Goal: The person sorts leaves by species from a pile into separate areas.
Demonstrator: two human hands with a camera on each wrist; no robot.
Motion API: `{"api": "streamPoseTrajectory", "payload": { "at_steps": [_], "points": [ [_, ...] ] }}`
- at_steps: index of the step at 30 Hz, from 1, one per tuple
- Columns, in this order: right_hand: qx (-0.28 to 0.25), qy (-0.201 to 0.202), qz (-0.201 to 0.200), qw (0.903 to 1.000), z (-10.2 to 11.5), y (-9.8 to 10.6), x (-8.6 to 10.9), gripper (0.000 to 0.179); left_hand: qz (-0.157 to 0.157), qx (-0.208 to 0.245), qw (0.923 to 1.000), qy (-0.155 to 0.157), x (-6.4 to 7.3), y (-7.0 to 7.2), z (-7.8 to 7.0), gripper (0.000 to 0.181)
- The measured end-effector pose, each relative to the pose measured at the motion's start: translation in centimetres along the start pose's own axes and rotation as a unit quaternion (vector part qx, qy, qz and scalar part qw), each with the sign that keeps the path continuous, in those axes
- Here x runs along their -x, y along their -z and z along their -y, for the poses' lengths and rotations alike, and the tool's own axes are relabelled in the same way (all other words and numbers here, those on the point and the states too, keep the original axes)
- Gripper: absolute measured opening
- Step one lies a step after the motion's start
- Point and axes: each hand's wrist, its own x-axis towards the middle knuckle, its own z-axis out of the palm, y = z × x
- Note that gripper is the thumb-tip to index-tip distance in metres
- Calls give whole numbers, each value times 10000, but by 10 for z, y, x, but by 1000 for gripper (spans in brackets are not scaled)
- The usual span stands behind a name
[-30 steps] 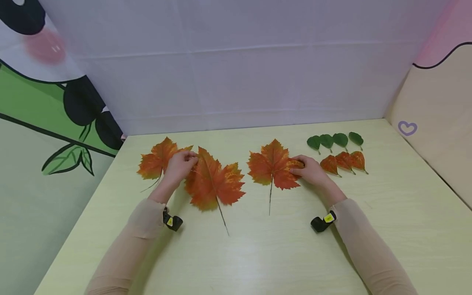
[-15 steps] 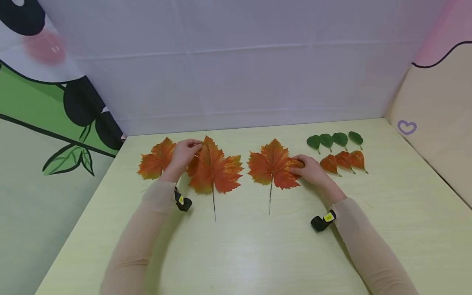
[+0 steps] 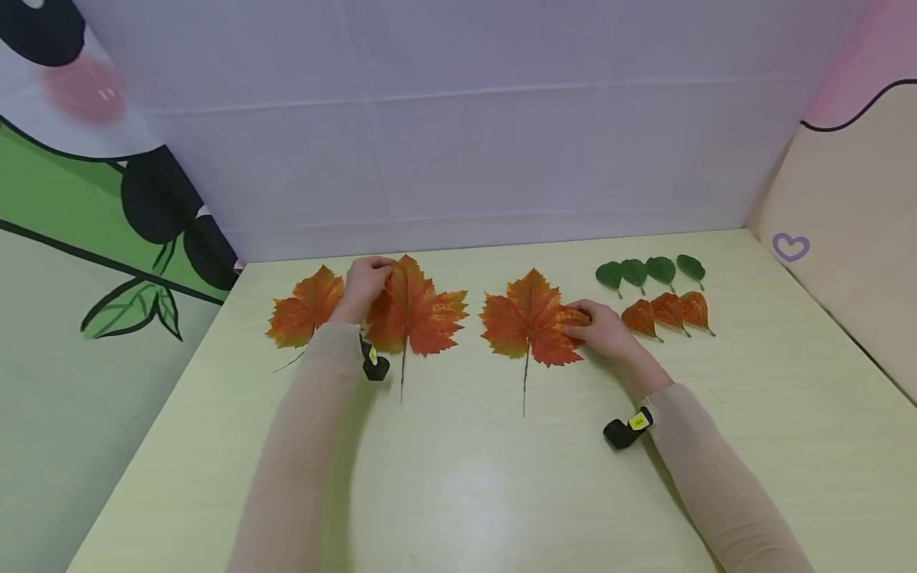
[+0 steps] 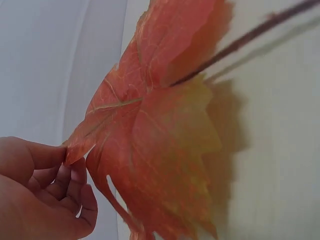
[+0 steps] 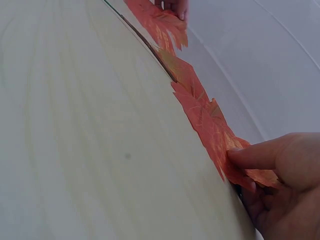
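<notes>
My left hand (image 3: 365, 288) pinches the left edge of an orange maple leaf (image 3: 419, 310) between thumb and fingers. In the left wrist view that leaf (image 4: 150, 130) tilts off the table and throws a shadow, its dark stem pointing away. My right hand (image 3: 605, 328) grips the right lobe of a second maple leaf (image 3: 526, 318), whose stem points toward me. In the right wrist view the thumb lies on top of this leaf (image 5: 205, 112). A third maple leaf (image 3: 306, 309) lies at the left, partly hidden behind my left hand.
Several small green leaves (image 3: 648, 274) form a row at the back right of the pale table (image 3: 466, 477). In front of them lie three small orange leaves (image 3: 669, 313). A pale cloth wall (image 3: 487, 159) rises behind the table's far edge.
My left hand has moved away from me and slightly right, carrying its maple leaf farther back. The leaf's stem has swung to point nearly straight toward me. The right hand stays put.
</notes>
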Motion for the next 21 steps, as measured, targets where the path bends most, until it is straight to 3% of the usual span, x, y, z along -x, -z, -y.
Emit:
{"api": "streamPoseTrajectory", "payload": {
  "at_steps": [11, 21],
  "points": [
    [-7, -24, 18, 10000, 0, -2, -1, 45, -250, 640, 9975, 148, -12, 0, -5, 39],
    [-66, -94, 6, 9999, 0, 0, -1, 45, 79, 929, 9949, 373, -17, -11, 0, 45]
  ]
}}
